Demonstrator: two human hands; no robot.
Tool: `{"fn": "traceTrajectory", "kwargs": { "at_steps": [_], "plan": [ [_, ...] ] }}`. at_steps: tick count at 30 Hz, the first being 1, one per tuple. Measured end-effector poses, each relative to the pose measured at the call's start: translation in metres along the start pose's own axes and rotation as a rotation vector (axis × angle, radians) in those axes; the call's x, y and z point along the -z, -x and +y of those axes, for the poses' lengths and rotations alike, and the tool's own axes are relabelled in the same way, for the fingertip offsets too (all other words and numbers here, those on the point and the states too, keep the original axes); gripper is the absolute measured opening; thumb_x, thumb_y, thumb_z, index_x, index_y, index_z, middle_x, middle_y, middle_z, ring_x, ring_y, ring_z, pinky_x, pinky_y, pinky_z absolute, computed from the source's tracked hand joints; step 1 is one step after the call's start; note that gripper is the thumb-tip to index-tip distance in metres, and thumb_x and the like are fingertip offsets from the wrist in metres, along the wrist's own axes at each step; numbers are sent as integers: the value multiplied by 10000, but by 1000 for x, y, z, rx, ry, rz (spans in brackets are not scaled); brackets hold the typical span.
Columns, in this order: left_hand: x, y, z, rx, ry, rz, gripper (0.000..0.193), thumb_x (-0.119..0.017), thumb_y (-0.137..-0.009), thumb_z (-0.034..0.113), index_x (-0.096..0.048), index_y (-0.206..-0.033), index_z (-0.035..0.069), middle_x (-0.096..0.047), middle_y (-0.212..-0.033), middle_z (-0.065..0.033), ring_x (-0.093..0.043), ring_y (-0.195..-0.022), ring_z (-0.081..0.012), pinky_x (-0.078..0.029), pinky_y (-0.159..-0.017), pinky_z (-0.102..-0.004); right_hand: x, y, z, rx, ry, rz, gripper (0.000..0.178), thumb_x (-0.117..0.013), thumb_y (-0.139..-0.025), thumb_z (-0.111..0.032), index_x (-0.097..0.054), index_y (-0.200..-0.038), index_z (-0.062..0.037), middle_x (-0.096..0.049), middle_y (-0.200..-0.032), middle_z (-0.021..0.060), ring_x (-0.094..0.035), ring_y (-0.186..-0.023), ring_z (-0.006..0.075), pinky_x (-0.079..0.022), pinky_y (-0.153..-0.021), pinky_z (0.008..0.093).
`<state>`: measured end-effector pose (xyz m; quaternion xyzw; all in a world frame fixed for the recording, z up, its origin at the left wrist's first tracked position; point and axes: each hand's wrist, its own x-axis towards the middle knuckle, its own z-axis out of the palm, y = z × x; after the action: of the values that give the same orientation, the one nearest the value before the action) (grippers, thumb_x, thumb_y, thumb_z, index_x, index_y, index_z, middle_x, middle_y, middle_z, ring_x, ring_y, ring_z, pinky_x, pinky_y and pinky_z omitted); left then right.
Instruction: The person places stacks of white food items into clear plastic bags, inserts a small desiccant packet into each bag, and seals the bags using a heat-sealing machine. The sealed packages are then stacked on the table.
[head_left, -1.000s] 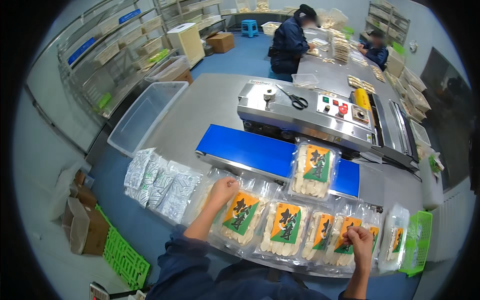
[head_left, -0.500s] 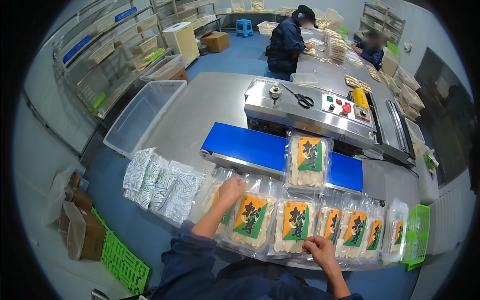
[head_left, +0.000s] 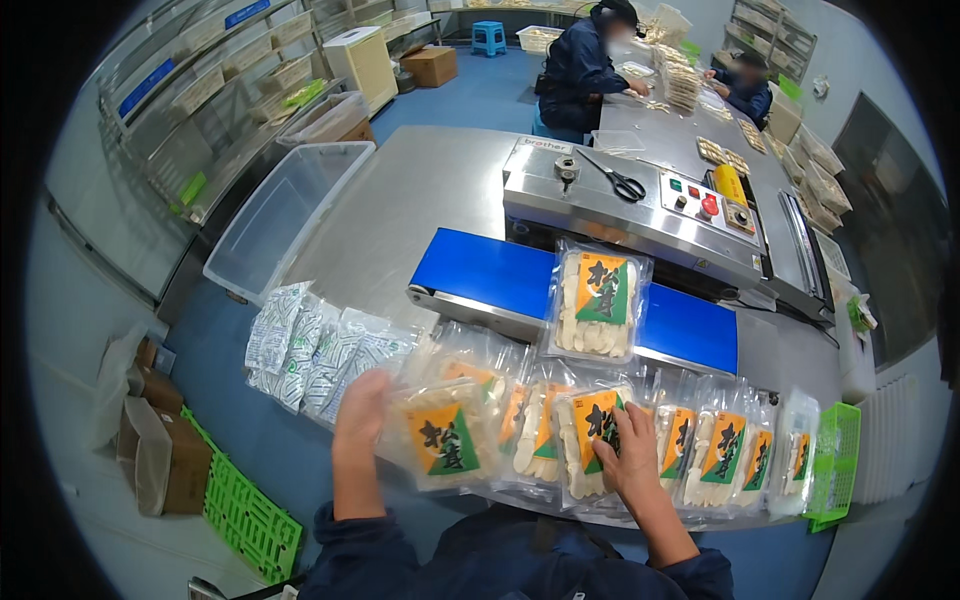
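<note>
My left hand (head_left: 362,405), smeared by motion, is at the left edge of a clear bag of pale slices (head_left: 440,440) with an orange and green label; it seems to grip that edge, though its fingers are hidden. The bag is tilted over its neighbours. My right hand (head_left: 632,450) grips the right side of another labelled bag (head_left: 585,445), thumb across its front. More such bags (head_left: 717,445) stand overlapping along the table's near edge. One bag (head_left: 597,303) rests on the blue conveyor belt (head_left: 490,280).
White printed packets (head_left: 345,350) lie at the table's left corner. Behind the belt stands a steel sealing machine (head_left: 620,205) with scissors (head_left: 615,178) on top. A clear bin (head_left: 285,215) is at left, a green basket (head_left: 835,460) at right. Two people (head_left: 580,80) work at the far table.
My left hand has moved left and a bag has shifted left and tilted up. My right hand has opened out onto a bag. The near bags now overlap more closely.
</note>
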<state>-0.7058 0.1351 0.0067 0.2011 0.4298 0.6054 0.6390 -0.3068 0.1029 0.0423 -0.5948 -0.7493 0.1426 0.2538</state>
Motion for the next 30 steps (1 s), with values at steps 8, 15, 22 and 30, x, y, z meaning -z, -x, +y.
{"fn": "traceTrajectory", "kwargs": {
  "at_steps": [8,15,22,30],
  "plan": [
    [25,57,30,-118,103,136,159,-488,-839,83,-508,-965,-12,-571,-936,-107,-579,-829,-228,-477,-799,-427,-8,9,3,-48,6,-163,547,-669,-696,-182,-447,-1137,53,-418,-1167,268,-402,-1079,402,-350,-911,422],
    [40,73,40,-82,346,146,260,-476,-843,94,-478,-1072,-29,-555,-1031,-152,-557,-943,-279,-460,-839,-434,5,-34,8,-122,-150,-52,442,-634,-740,-154,-492,-1102,56,-549,-1034,211,-537,-967,301,-425,-844,352],
    [-17,19,34,123,370,-60,100,-525,-812,73,-539,-893,17,-544,-873,-66,-555,-849,-188,-461,-776,-327,-11,-69,-74,-215,-1088,-508,435,-576,-828,-243,-476,-1155,26,-561,-1048,116,-546,-937,184,-445,-797,276],
    [-136,-34,6,189,39,-87,89,-546,-806,93,-539,-850,16,-547,-777,-34,-551,-696,-141,-472,-676,-273,-13,-107,-66,-477,-1253,-143,261,-516,-865,-279,-590,-874,-29,-564,-717,-10,-432,-548,39,-339,-492,181]
  ]
}}
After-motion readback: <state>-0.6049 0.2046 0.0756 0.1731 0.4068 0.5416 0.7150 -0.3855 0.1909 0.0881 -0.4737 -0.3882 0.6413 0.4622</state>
